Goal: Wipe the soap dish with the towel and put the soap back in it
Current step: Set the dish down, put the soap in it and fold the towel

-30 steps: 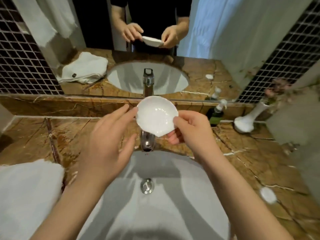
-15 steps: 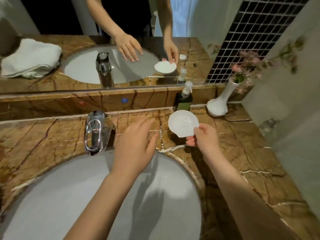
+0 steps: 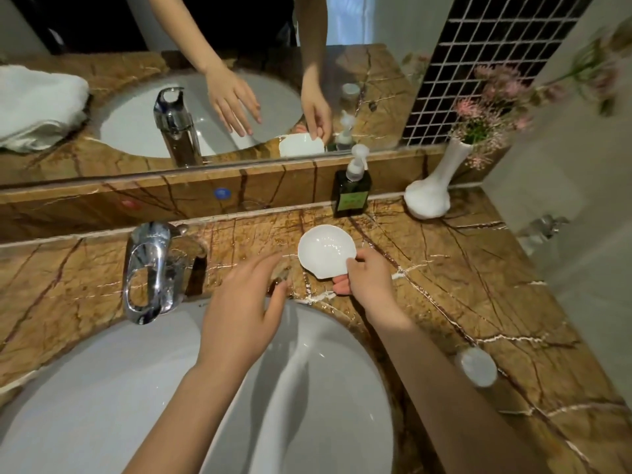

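The right hand (image 3: 367,280) pinches the soap dish (image 3: 326,251) near the table's back edge, with the soap (image 3: 477,366) lying nearer the table's front edge beside that arm, while the left hand (image 3: 239,313) hovers spread and empty.

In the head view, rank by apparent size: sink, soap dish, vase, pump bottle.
Largest to smallest:
1. sink, by far
2. vase
3. soap dish and pump bottle look about alike; the dish is nearer the camera, so I won't rank them.
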Motion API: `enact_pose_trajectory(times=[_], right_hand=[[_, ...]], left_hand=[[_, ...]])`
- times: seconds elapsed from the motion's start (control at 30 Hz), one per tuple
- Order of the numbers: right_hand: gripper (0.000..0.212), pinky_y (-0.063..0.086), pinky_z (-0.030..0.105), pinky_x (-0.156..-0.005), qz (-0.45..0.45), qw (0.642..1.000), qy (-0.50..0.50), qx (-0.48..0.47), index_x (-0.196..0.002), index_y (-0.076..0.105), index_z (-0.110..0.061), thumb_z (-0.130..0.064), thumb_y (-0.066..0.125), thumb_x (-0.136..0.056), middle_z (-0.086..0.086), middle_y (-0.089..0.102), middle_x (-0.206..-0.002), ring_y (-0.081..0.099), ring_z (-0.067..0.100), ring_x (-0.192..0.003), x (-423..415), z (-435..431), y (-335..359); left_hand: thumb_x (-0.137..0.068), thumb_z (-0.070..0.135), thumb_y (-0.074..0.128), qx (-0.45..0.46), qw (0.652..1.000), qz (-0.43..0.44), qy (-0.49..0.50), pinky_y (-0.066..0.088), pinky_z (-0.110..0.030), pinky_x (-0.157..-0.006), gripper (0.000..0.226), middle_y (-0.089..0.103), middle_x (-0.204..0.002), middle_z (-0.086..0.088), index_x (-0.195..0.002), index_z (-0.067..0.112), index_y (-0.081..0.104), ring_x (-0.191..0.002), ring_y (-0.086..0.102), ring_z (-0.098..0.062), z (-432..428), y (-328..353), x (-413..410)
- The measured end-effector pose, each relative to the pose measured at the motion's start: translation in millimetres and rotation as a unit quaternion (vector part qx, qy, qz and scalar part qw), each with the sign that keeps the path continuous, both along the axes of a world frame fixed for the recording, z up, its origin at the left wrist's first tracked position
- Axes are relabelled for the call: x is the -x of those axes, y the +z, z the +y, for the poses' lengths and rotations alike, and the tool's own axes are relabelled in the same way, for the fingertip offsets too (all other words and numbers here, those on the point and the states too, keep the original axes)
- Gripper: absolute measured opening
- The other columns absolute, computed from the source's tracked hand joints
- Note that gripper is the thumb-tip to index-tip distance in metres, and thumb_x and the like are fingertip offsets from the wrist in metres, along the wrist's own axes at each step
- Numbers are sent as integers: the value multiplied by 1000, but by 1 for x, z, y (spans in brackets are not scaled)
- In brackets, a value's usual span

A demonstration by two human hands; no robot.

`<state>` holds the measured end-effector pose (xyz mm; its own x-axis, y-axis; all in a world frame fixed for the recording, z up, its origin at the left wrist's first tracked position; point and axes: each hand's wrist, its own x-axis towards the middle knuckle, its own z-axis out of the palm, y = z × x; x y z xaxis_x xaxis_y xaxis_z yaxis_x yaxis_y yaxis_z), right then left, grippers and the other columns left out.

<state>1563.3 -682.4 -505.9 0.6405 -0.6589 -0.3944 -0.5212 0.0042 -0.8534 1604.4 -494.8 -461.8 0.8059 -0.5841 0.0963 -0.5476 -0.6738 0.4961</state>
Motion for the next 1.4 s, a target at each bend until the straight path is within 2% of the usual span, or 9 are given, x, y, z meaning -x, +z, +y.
enact_pose_trajectory(times=[0.17, 0.4, 0.5, 0.6, 0.77, 0.9, 1.07, 1.27, 1.4], right_hand=[[29, 60, 40, -69, -1, 1000, -4, -12, -124, 49, -5, -11, 39, -97, 8, 67, -64, 67, 17, -50, -3, 1, 1], [16, 60, 40, -62, -4, 999, -32, -7, -108, 44, -17, -11, 46, -93, 11, 69, -64, 67, 21, -47, -3, 2, 4], [18, 58, 39, -58, -13, 999, -31, -5, -109, 50, -11, -21, 49, -94, 12, 67, -63, 63, 22, -46, 6, 3, 10], [15, 48, 32, -47, -30, 999, -22, 18, -101, 58, -16, -27, 51, -94, 6, 64, -58, 57, 17, -43, 35, 11, 19], [9, 45, 23, -43, -43, 998, -22, 39, -86, 61, -29, -25, 55, -92, -4, 62, -70, 56, 9, -43, 117, 12, 29], [10, 42, 23, -43, -67, 991, -92, 64, -89, 62, -30, -28, 53, -92, -2, 62, -57, 55, 10, -43, 182, -10, 41], [13, 41, 22, -43, -83, 981, -156, 79, -91, 64, -24, -22, 52, -94, -2, 61, -56, 52, 8, -43, 238, -45, 45], [12, 49, 31, -54, -65, 985, -138, 77, -98, 62, -25, -27, 51, -94, -1, 63, -67, 56, 10, -53, 257, -65, 34], [15, 48, 29, -54, -57, 986, -129, 90, -104, 62, -20, -23, 51, -94, -1, 63, -70, 57, 9, -57, 253, -69, 26]], left_hand=[[-92, 30, 49, 5, 1000, -3, 7, 41, -36, -94, 41, 57, -131, 1, -132, 22, 49, -121, 49, -21, 4, 0, 0], [-92, 30, 49, 5, 1000, -9, -6, 42, -34, -90, 39, 58, -130, 2, -131, 24, 48, -119, 51, -20, 18, -2, 10], [-92, 30, 49, -6, 1000, -7, -17, 43, -36, -91, 41, 56, -133, 2, -132, 24, 48, -122, 49, -20, 26, -5, 19], [-92, 31, 48, -14, 999, 1, -29, 45, -36, -89, 40, 55, -134, 1, -131, 24, 50, -123, 49, -20, 28, -5, 34], [-91, 29, 49, 0, 996, 2, -86, 47, -35, -79, 36, 59, -127, 0, -126, 21, 54, -114, 54, -23, -3, -2, 70], [-89, 30, 50, 16, 986, 0, -163, 48, -33, -69, 34, 65, -113, -1, -122, 23, 55, -101, 58, -22, -53, -3, 111], [-83, 41, 54, -9, 967, -8, -255, 48, -31, -66, 43, 64, -106, -2, -123, 24, 52, -95, 58, -22, -130, -11, 151], [-72, 53, 66, -34, 958, -19, -285, 45, -31, -69, 66, 60, -113, 0, -130, 29, 46, -103, 55, -23, -166, -29, 159], [-73, 44, 69, -48, 956, -18, -290, 50, -40, -76, 51, 63, -105, -1, -118, 23, 56, -101, 54, -25, -169, -32, 156]])
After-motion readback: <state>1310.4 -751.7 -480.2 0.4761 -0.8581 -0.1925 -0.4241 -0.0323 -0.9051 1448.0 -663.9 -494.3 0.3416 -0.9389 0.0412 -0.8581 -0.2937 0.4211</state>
